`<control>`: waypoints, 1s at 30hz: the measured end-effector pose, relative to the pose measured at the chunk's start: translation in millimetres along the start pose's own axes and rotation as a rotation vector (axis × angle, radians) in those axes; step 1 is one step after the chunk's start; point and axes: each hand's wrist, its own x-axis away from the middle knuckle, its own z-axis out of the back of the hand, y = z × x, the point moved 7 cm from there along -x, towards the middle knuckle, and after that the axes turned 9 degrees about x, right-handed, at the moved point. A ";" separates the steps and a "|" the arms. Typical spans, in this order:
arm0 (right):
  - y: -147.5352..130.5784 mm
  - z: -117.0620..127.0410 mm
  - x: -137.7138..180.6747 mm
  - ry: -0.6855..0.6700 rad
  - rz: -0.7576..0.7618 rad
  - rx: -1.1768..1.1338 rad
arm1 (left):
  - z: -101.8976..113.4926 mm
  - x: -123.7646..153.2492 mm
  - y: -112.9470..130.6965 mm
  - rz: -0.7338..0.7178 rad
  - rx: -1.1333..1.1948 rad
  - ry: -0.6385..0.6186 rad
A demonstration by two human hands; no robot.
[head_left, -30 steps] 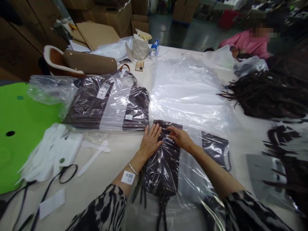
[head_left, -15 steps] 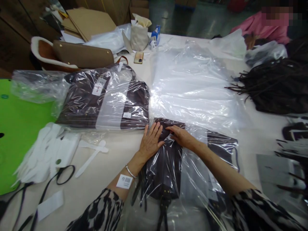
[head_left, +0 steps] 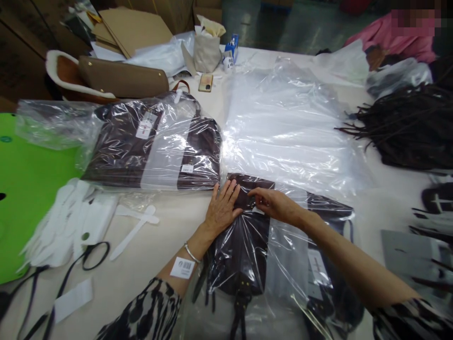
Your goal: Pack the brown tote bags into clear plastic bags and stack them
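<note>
My left hand (head_left: 223,208) lies flat, fingers spread, on the left upper part of a dark brown bag (head_left: 247,245) wrapped in clear plastic. My right hand (head_left: 274,204) is over the same bag's upper part, its fingers curled in and the index finger bent at the front. A small white label (head_left: 259,210) shows just under it; whether the fingers grip anything is hidden. Dark straps (head_left: 240,311) hang towards me inside the plastic. A white sheet strip (head_left: 287,255) runs down the package's middle, and a white tag (head_left: 318,267) lies to its right. A barcode sticker (head_left: 182,267) is on my left forearm.
Another plastic-wrapped brown bag (head_left: 120,146) lies at upper left. Clear plastic bags (head_left: 283,127) are stacked behind my hands. White paper strips (head_left: 67,222), a black strap (head_left: 65,283) and a phone (head_left: 205,82) are on the table. Dark bags (head_left: 414,127) and a person's pink sleeve (head_left: 396,38) are at right.
My right hand has shifted slightly right and curled more, with its forearm swung right, uncovering more of the tag on the package. My left hand stays in place.
</note>
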 end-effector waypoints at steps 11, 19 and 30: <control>18.5 -34.5 -14.9 0.057 -0.008 0.324 | -1.0 -0.5 1.4 0.003 -0.008 -0.006; -20.3 -30.3 23.6 0.436 -0.041 0.338 | -0.6 0.8 -0.5 -0.001 -0.009 0.007; -20.2 -78.2 15.0 0.318 -0.062 0.254 | 14.7 -10.8 13.9 0.020 -0.055 0.054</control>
